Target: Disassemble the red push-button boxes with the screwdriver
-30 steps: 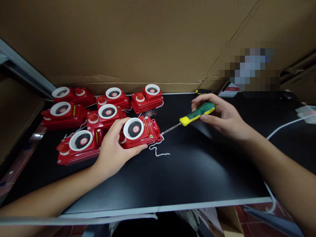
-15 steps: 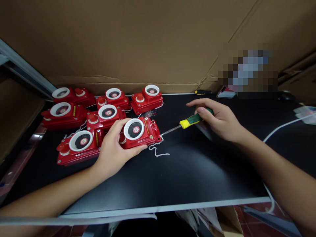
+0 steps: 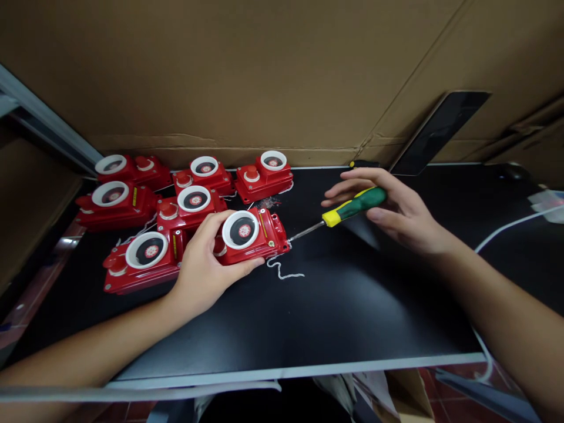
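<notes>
My left hand (image 3: 205, 261) is closed around a red alarm sounder (image 3: 267, 226) with a white-rimmed round horn, keeping it on the black table. My right hand (image 3: 392, 205) loosely holds a screwdriver (image 3: 359, 205) with a green and yellow handle, its fingers stretched out along one side and the thumb on the other. The screwdriver's shaft slopes down to the right end of the sounder, its tip at the corner there. A white cord (image 3: 282, 271) trails from that end onto the table. Several similar red sounders (image 3: 194, 208) stand to the left and behind.
A cardboard wall (image 3: 247, 76) closes off the back, with a dark phone or tablet (image 3: 445, 129) leaning against it. Another screwdriver (image 3: 363, 164) lies at the rear edge. Small debris (image 3: 269, 202) lies behind the held sounder. A white cable (image 3: 506, 226) runs along the right.
My right hand's fingers have opened out along the screwdriver handle and the thumb has dropped below it. The handle has turned. My left hand and the sounder stay in place.
</notes>
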The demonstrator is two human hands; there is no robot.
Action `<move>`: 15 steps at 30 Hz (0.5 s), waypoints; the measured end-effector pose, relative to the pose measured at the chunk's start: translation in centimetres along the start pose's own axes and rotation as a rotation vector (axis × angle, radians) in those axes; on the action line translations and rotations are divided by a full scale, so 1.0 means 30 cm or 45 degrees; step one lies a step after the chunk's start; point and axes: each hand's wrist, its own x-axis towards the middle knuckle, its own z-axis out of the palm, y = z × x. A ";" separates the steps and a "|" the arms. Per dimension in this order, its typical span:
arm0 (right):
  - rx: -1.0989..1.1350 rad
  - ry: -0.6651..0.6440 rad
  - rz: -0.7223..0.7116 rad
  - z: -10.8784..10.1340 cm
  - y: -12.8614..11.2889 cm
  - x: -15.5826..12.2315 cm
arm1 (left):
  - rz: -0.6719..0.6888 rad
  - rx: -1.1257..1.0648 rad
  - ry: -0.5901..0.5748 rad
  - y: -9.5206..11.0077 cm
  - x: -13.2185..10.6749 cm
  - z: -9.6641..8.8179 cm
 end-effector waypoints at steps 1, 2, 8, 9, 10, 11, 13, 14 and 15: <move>-0.028 0.000 0.016 0.000 0.003 -0.002 | 0.004 0.006 -0.002 0.001 0.000 0.000; -0.095 0.015 0.029 -0.001 0.006 -0.003 | 0.010 0.009 -0.003 0.001 0.001 0.000; -0.502 0.184 0.068 -0.007 0.013 -0.006 | 0.027 -0.017 0.006 -0.007 0.001 -0.002; -0.487 0.194 0.058 -0.006 0.011 -0.006 | 0.026 -0.019 0.006 -0.008 0.000 -0.002; -0.455 0.199 0.039 -0.005 0.009 -0.004 | 0.024 -0.020 0.006 -0.009 0.000 -0.003; -0.413 0.197 0.019 -0.005 0.006 -0.003 | 0.020 -0.020 0.007 -0.009 -0.001 -0.003; -0.346 0.187 -0.015 -0.006 0.000 0.000 | 0.014 -0.019 0.011 -0.010 -0.002 -0.003; -0.325 0.181 -0.030 -0.007 -0.004 0.002 | 0.012 -0.019 0.014 -0.010 -0.003 -0.002; -0.310 0.173 -0.045 -0.010 -0.008 0.004 | 0.010 -0.020 0.015 -0.011 -0.003 -0.001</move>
